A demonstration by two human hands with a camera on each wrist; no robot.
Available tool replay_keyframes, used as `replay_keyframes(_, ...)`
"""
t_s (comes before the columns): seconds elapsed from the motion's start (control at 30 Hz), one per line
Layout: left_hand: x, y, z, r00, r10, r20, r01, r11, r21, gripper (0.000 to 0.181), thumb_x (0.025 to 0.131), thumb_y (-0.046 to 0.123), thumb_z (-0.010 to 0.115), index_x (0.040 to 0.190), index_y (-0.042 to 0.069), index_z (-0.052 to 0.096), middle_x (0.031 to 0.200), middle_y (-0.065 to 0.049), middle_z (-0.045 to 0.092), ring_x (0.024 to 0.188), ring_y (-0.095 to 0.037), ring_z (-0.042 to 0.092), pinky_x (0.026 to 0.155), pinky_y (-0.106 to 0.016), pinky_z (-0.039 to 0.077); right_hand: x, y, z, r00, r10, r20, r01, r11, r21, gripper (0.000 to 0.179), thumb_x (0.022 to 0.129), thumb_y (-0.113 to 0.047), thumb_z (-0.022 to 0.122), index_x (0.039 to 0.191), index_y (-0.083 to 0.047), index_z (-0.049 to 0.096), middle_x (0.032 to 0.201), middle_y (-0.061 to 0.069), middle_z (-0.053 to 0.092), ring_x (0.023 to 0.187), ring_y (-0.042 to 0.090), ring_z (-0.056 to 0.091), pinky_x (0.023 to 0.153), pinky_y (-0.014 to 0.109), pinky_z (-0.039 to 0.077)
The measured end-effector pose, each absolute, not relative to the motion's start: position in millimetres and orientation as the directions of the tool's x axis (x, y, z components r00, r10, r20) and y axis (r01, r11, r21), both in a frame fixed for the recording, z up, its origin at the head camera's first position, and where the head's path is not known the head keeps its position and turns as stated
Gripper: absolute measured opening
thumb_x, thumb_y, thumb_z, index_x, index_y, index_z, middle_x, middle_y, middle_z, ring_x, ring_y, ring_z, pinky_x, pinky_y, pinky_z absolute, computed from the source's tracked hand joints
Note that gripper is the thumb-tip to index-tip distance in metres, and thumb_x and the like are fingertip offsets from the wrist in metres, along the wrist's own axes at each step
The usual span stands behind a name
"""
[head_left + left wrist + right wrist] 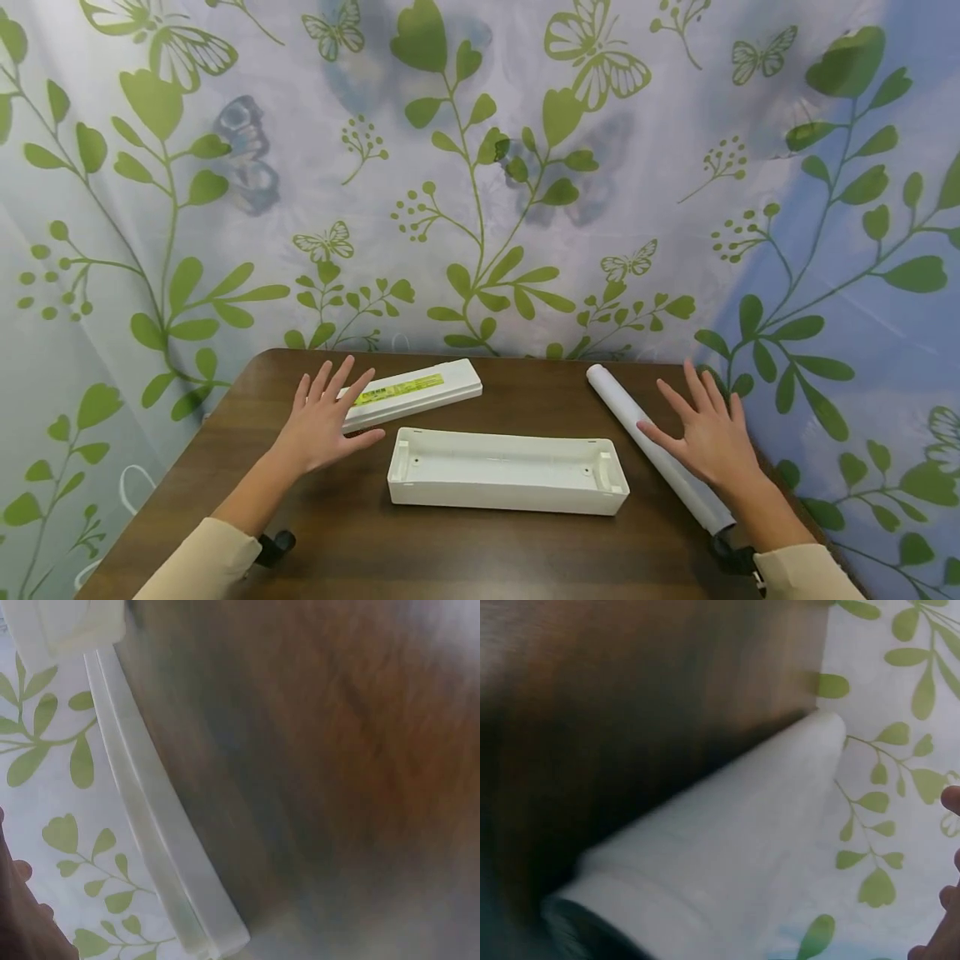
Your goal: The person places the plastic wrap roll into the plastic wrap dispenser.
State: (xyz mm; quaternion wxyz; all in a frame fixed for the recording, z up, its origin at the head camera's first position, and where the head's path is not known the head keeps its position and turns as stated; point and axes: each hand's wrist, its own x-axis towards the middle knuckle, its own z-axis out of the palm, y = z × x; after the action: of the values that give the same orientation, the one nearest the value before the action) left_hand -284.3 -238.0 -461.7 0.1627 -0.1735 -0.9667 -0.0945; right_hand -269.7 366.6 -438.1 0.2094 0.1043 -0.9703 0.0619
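Observation:
A long white plastic box, hollow and facing up, sits mid-table between the hands. Behind it to the left lies a flat white lid-like piece with a yellow-green label. My left hand hovers with spread fingers in front of that piece's left end, covering part of it. On the right, a white roll slants across the table. Beside and partly over it, my right hand is raised with fingers spread and nothing held. The right wrist view shows the roll close up, with its near end hollow.
The dark brown wooden table carries all these things. Behind and on both sides hangs a pale curtain printed with green leaves and butterflies. A thin white loop of cord shows beyond the table's left edge.

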Motion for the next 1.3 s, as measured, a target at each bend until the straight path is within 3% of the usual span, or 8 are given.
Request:
replay_keyframes(0.23,-276.5,-225.9,-468.9,-0.873,0.339,0.351,0.417,0.892,0.175,0.097,0.085,0.073,0.065,0.163,0.03,0.026,0.171,-0.013,0.02,0.155,-0.045,0.018,0.121,-0.07,0.012,-263.0,368.1,-459.6,-0.897,-0.163,0.412,-0.233,0.964,-0.125,0.083,0.091,-0.065,0.064,0.158,-0.02,0.041,0.174,0.013,0.004,0.158,0.045,0.006,0.111,0.082,0.01)
replay_keyframes(0.57,-267.2,-214.4,-476.2,-0.859,0.374,0.35,0.482,0.821,0.306,0.094,0.087,0.063,0.069,0.162,0.023,0.031,0.169,-0.014,0.024,0.153,-0.047,0.024,0.117,-0.073,0.022,-252.4,370.4,-472.7,-0.895,-0.134,0.425,-0.23,0.956,-0.184,0.08,0.09,-0.059,0.07,0.154,-0.018,0.046,0.17,0.022,0.015,0.147,0.057,0.023,0.1,0.082,0.026)
replay_keyframes(0.73,-264.4,-210.7,-476.6,-0.857,0.385,0.342,0.503,0.767,0.398,0.093,0.088,0.059,0.071,0.162,0.021,0.03,0.169,-0.016,0.024,0.151,-0.05,0.027,0.114,-0.075,0.026,-250.3,374.8,-472.7,-0.932,-0.11,0.346,-0.218,0.931,-0.292,0.079,0.094,-0.055,0.067,0.157,-0.016,0.041,0.17,0.025,0.01,0.142,0.064,0.023,0.097,0.084,0.026)
replay_keyframes(0.83,-261.7,-208.1,-475.9,-0.867,0.388,0.313,0.497,0.72,0.484,0.092,0.088,0.055,0.072,0.163,0.025,0.027,0.169,-0.015,0.023,0.152,-0.048,0.025,0.113,-0.075,0.027,-249.8,377.6,-472.1,-0.959,-0.093,0.269,-0.192,0.909,-0.37,0.078,0.097,-0.054,0.063,0.16,-0.016,0.036,0.169,0.027,0.007,0.142,0.067,0.019,0.096,0.086,0.023)
replay_keyframes(1.03,-257.7,-202.1,-474.6,-0.873,0.401,0.279,0.485,0.642,0.594,0.094,0.087,0.052,0.075,0.163,0.022,0.027,0.168,-0.018,0.026,0.154,-0.044,0.025,0.114,-0.073,0.028,-248.2,381.6,-472.4,-0.976,-0.102,0.195,-0.179,0.884,-0.431,0.076,0.1,-0.053,0.06,0.16,-0.014,0.035,0.164,0.033,0.016,0.14,0.069,0.019,0.096,0.086,0.024)
replay_keyframes(1.3,-254.0,-198.2,-476.2,-0.882,0.418,0.218,0.439,0.562,0.7,0.097,0.085,0.049,0.08,0.162,0.016,0.028,0.164,-0.013,0.032,0.152,-0.039,0.032,0.116,-0.066,0.033,-249.7,386.2,-475.0,-0.975,-0.125,0.184,-0.198,0.862,-0.467,0.072,0.098,-0.049,0.064,0.156,-0.011,0.043,0.158,0.034,0.029,0.138,0.063,0.03,0.095,0.08,0.033)
